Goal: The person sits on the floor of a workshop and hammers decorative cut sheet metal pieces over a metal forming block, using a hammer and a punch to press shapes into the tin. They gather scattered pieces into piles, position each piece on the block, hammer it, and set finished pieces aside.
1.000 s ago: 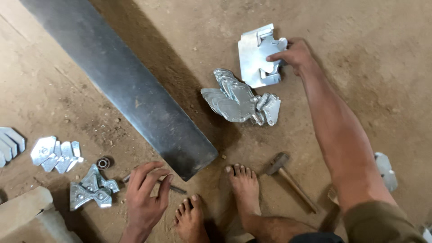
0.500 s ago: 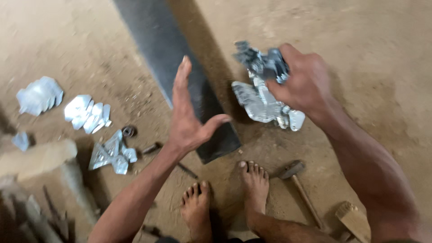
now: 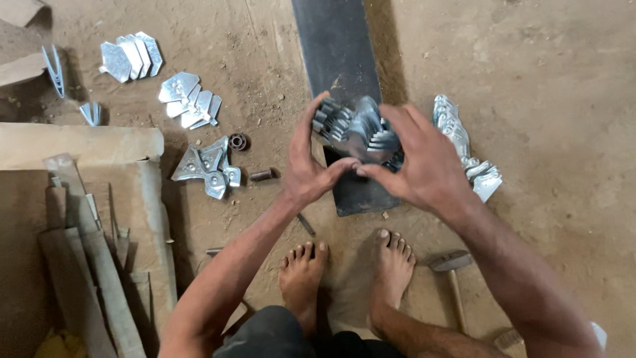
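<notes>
Gripping a stack of notched metal plates (image 3: 358, 129) above the dark steel bar (image 3: 338, 59), the left hand (image 3: 308, 169) and right hand (image 3: 417, 162) close around it, palms hiding its lower half. Hammer (image 3: 452, 265) handle partly hidden behind the right forearm.

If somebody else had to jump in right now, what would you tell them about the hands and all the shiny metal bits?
Left hand and right hand: both clasped around one stack of cut metal plates, held above the dark steel bar on the dirt floor.
Where things are: another pile of plates lies right of the bar; three smaller groups lie to the left, with a small ring and a short pin beside them. A hammer rests by the right foot.
Done: one stack gathered in both hands.
Left: the stack is not set down; the other piles lie untouched.
</notes>
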